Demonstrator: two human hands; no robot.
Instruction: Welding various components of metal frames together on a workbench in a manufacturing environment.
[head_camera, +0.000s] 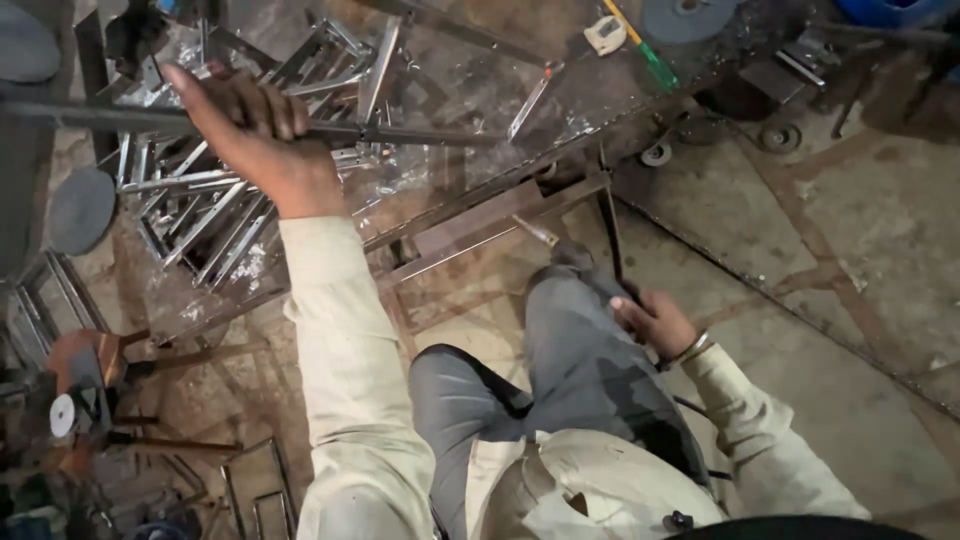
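Workbench (470, 80): a scuffed metal top, filling the far left and centre of the view, with a bar frame under its near edge.

Floor (850, 260): stained concrete, right and near side.

Long metal bar (400, 133): dark and slim, lay level across the bench from the far left edge to about the middle, over the heap of strips.

Heap of metal strips (215, 215): short bright pieces, piled loosely on the left part of the bench, under and beside the bar.

Left hand (250, 135): reached up to the bench, fingers curled shut over the long metal bar, thumb stretched out along it to the left.

Right hand (655, 320): rested by the raised knee, near right; fingers closed round a dark handle, whose shaft ran up and left to a pale tip (535, 230) just beside the bench frame. What kind of tool it was could not be told.

Grey disc (685, 15): flat, far edge of the bench.

Tape measure (605, 35): small and pale, just left of the disc.
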